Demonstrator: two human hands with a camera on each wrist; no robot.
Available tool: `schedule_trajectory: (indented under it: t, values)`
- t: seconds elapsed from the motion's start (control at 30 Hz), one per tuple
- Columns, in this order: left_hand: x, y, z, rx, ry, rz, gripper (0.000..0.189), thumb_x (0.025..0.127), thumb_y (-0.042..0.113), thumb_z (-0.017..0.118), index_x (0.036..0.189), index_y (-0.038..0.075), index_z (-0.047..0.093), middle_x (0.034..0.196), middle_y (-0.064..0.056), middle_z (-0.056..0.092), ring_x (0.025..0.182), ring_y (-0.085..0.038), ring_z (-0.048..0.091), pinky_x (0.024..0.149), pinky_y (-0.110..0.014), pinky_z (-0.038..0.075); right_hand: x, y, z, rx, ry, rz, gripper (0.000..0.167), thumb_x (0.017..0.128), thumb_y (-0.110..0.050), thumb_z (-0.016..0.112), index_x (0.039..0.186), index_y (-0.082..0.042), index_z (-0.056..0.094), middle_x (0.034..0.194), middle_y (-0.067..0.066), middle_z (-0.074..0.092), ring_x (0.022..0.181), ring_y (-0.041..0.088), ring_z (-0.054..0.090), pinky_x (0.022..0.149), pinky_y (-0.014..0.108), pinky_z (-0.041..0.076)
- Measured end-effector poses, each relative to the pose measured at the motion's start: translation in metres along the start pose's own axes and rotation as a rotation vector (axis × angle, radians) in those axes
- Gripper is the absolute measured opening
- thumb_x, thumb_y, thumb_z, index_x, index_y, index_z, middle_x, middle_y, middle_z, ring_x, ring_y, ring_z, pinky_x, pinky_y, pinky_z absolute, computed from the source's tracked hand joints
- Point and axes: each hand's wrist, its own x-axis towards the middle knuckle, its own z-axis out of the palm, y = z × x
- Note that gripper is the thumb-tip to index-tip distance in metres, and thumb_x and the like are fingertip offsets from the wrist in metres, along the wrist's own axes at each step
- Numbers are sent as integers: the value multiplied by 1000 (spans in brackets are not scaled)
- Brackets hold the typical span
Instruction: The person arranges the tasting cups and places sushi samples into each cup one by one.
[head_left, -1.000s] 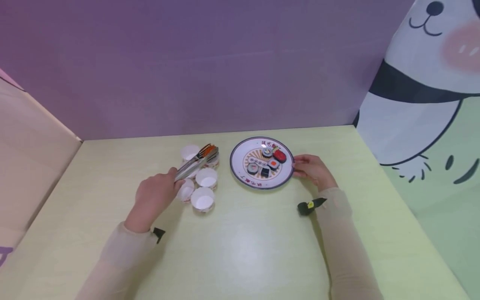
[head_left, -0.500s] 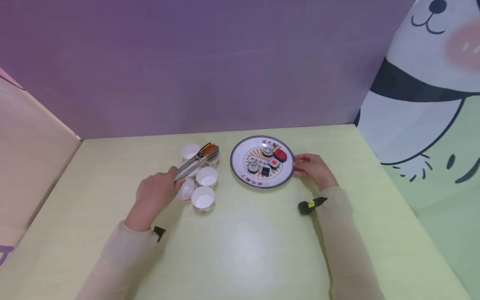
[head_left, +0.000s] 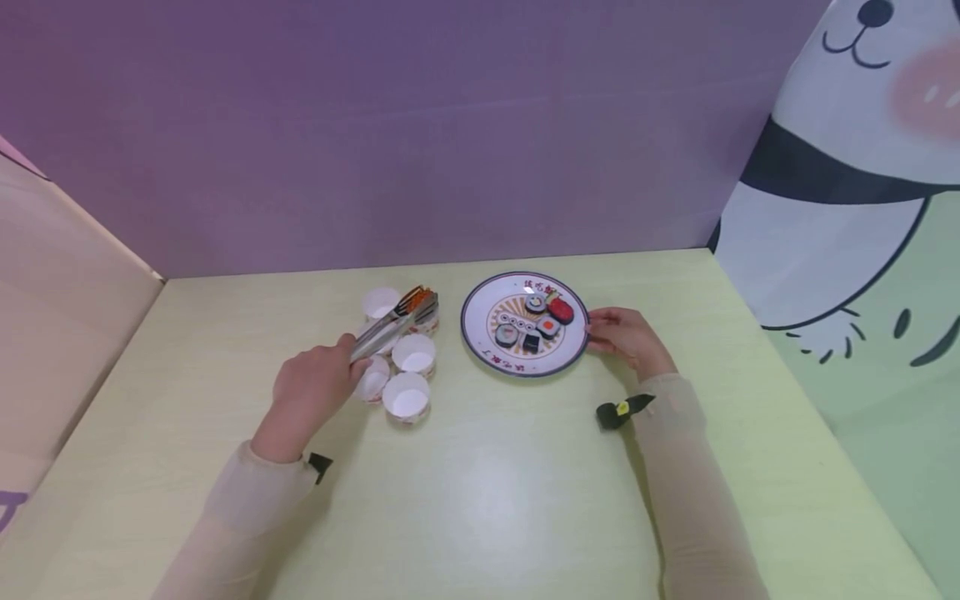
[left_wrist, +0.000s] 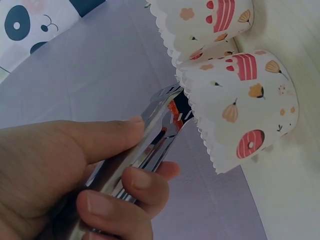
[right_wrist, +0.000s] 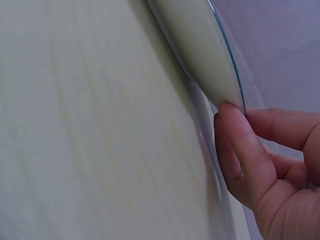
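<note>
My left hand [head_left: 315, 390] grips metal tongs [head_left: 378, 334], the thumb on one side and curled fingers on the other. Between the tong tips is a small dark piece topped with orange [head_left: 422, 298], probably toy sushi; in the left wrist view it is partly hidden beside a paper cup's scalloped rim. Beneath and around the tongs stand several white paper baking cups [left_wrist: 250, 107] printed with cakes and flowers. At the right, my right hand [head_left: 628, 340] pinches the rim of a round plate [head_left: 480, 343]. Several sushi pieces, among them a red-topped one [head_left: 560, 311], lie on that plate.
The pale wooden table [head_left: 495, 492] ends at a purple wall [head_left: 450, 142] behind the plate and cups. A black strap with a yellow mark [head_left: 622, 411] sticks out from my right sleeve. A panda-printed wall [head_left: 847, 250] rises along the right side.
</note>
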Motion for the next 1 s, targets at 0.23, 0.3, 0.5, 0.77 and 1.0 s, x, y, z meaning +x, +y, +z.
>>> schedule_trajectory:
  t: [0.23,0.3,0.5,0.77,1.0]
  values:
    - [0,1,-1,0,-6,-5,38,97,33,50,115,-1,49,68,-13,52,55,-26,48,43,-36,38,0,0,0,-8,1,5,44,93,6,48,134,13,35,107,14,51,75,7,62,79,22,52]
    - [-1,2,-2,0,-4,-5,38,97,33,50,114,-1,49,68,-13,52,55,-26,48,43,-36,38,1,0,0,-7,1,6,44,93,6,48,134,13,35,107,14,51,75,7,62,79,22,52]
    - [-2,3,-1,1,17,-7,35,96,33,51,109,0,50,67,-14,53,54,-27,50,43,-38,39,1,0,1,-17,13,12,43,93,5,49,134,12,36,106,13,53,75,8,61,79,23,52]
    - [-1,3,-1,1,17,-11,35,96,33,51,109,0,50,66,-14,52,53,-27,49,42,-37,38,0,0,1,-13,9,10,43,93,5,50,133,12,36,106,13,53,75,8,61,79,23,52]
    - [-1,2,-1,-9,12,-12,38,97,33,51,111,-2,49,67,-14,52,54,-26,48,42,-36,37,0,0,0,-12,9,14,44,93,4,50,134,12,36,105,12,53,75,7,62,79,23,52]
